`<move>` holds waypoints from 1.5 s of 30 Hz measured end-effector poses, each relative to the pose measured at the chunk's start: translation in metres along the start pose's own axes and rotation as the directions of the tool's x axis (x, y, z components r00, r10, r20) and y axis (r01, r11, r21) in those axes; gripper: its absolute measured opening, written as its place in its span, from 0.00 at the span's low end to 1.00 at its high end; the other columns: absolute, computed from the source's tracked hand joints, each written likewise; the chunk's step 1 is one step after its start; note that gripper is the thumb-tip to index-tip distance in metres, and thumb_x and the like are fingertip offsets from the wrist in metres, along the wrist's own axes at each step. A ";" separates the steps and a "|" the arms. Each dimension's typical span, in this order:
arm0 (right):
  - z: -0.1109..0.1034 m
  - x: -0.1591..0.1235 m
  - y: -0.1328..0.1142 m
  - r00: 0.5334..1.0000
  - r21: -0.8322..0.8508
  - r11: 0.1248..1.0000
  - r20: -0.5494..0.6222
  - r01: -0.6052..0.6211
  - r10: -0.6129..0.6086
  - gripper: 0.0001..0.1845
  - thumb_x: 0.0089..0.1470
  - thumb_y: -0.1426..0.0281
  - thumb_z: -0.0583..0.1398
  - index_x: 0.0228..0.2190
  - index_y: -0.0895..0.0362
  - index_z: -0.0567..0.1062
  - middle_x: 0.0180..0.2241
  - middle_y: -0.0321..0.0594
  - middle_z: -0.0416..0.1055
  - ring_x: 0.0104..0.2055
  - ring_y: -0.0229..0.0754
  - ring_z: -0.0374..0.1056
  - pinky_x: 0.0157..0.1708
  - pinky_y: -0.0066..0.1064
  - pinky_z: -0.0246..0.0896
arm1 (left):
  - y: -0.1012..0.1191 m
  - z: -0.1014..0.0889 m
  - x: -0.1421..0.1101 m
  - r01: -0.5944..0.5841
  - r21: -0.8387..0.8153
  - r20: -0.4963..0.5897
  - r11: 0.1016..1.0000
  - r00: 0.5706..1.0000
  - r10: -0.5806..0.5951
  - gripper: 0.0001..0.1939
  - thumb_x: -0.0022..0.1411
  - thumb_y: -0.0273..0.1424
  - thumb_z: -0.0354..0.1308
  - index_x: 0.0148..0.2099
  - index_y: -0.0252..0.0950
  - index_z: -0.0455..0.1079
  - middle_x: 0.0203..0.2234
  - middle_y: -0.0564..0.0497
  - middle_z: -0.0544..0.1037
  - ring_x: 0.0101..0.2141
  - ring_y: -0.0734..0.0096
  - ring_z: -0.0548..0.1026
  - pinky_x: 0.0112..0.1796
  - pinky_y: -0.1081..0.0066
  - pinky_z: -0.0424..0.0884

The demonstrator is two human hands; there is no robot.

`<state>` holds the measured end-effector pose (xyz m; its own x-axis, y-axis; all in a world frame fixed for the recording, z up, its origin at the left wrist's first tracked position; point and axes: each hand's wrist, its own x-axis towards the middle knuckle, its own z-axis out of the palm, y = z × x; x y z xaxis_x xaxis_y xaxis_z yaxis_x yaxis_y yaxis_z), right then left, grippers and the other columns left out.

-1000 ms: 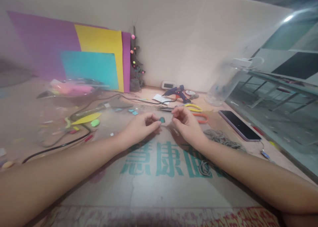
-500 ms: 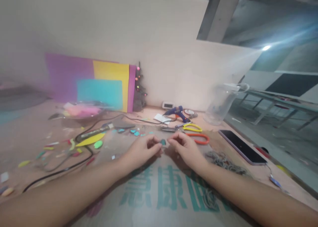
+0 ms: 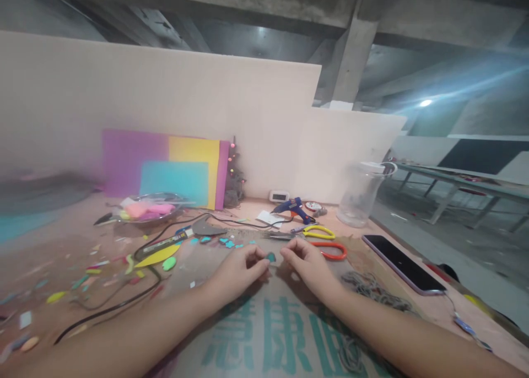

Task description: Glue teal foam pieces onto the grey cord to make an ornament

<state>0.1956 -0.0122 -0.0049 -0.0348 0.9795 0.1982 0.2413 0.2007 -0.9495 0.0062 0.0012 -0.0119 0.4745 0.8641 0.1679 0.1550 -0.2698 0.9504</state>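
Note:
My left hand [image 3: 247, 266] pinches a small dark teal piece [image 3: 271, 257] between thumb and fingertips, over a cardboard sheet with green printed characters [image 3: 285, 328]. Just to its right, my right hand [image 3: 303, 261] has its thumb and fingertips brought together; whether something tiny is between them I cannot make out. A narrow gap separates the two hands. Beyond them lie scissors with red and yellow handles [image 3: 326, 250]. Small bright blue cut pieces [image 3: 228, 244] are scattered behind my left hand.
At the back are a blue glue gun [image 3: 295, 208], a small white clock [image 3: 279, 195] and a clear jug [image 3: 356, 201]. A phone [image 3: 400, 263] and grey cord [image 3: 374, 290] lie right. Left are a yellow leaf shape [image 3: 159, 255], a black cable [image 3: 111, 307] and coloured foam sheets [image 3: 134, 152].
The camera has tilted up, so the table sits lower in view and more ceiling shows. Both hands keep nearly the same pose, the teal piece still in the left.

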 end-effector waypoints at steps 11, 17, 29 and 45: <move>0.000 0.001 0.000 0.995 -0.019 0.995 0.005 0.101 -0.101 0.06 0.49 0.72 0.58 0.33 0.56 0.72 0.31 0.35 0.71 0.30 0.37 0.65 0.31 0.29 0.61 | 0.007 -0.001 -0.003 0.044 -0.010 0.007 0.999 0.999 -0.044 0.10 0.60 0.38 0.56 0.34 0.35 0.64 0.23 0.53 0.76 0.25 0.72 0.73 0.27 0.74 0.66; -0.001 -0.003 -0.005 0.996 -0.072 0.995 0.066 0.072 -0.067 0.12 0.55 0.62 0.57 0.35 0.57 0.74 0.24 0.32 0.67 0.24 0.35 0.60 0.24 0.27 0.56 | 0.007 -0.001 -0.003 0.035 -0.002 0.006 0.999 0.999 -0.035 0.10 0.60 0.37 0.56 0.34 0.34 0.65 0.23 0.52 0.76 0.24 0.73 0.73 0.26 0.75 0.66; 0.000 -0.004 -0.003 0.987 -0.120 0.986 0.131 0.114 -0.098 0.10 0.51 0.64 0.62 0.32 0.57 0.76 0.31 0.38 0.76 0.33 0.39 0.70 0.35 0.32 0.65 | 0.004 -0.006 -0.004 -0.029 0.119 0.027 0.993 0.999 0.026 0.12 0.62 0.38 0.54 0.36 0.34 0.70 0.27 0.50 0.78 0.28 0.70 0.74 0.28 0.75 0.67; -0.001 -0.012 -0.015 0.927 -0.388 0.844 0.090 0.370 -0.365 0.04 0.54 0.69 0.61 0.29 0.54 0.76 0.29 0.36 0.76 0.33 0.41 0.70 0.38 0.34 0.63 | 0.016 -0.009 -0.011 -0.295 0.420 -0.085 0.858 0.928 0.362 0.12 0.62 0.35 0.57 0.45 0.36 0.71 0.42 0.47 0.76 0.43 0.63 0.72 0.45 0.66 0.67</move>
<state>0.1930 -0.0270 0.0073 -0.2076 0.8357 0.5084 0.5668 0.5264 -0.6338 -0.0040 -0.0085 0.0036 0.4226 0.7410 0.5220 0.3571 -0.6654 0.6555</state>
